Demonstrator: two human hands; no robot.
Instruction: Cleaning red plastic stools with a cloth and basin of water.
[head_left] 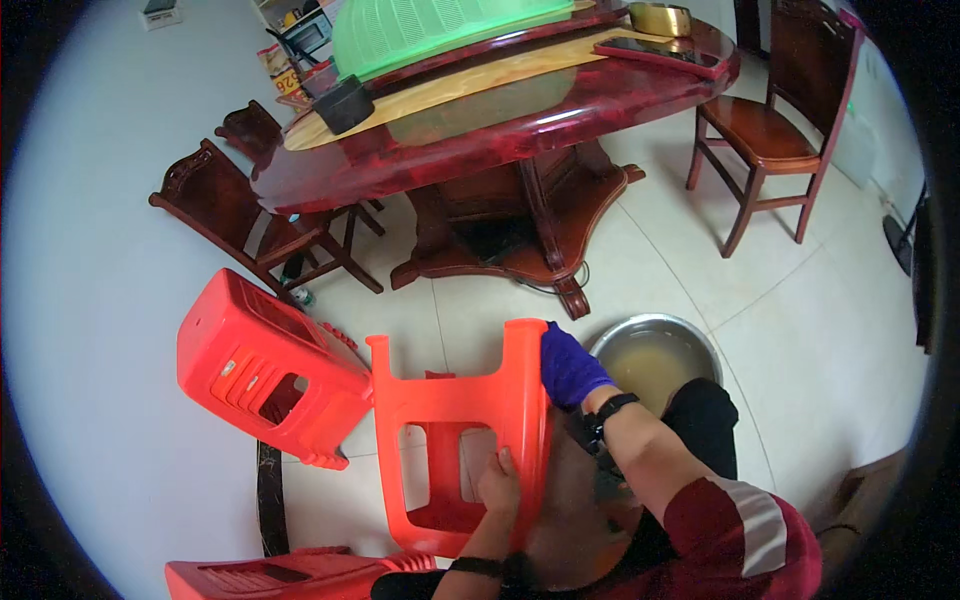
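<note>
A red plastic stool (440,397) is tipped over in front of me, with its legs pointing away. My left hand (498,485) grips the stool's side with the thumb up, near an opening in it. At the far end of the right-hand leg, my right hand (578,378) presses a purple cloth (568,362) against the plastic. The cloth wraps over this hand and hides its fingers. Close by on the right, a round metal basin (712,352) holds cloudy, yellowish water; my right arm and a dark-clothed knee cover part of it.
Stacked red stools (215,345) lean over at the left, and another red stool (270,580) shows at the lower left. Beyond stands a dark red oval table (560,125) bearing a green mesh cover (430,35). Wooden chairs (765,135) flank it. A white wall (110,300) bounds the left.
</note>
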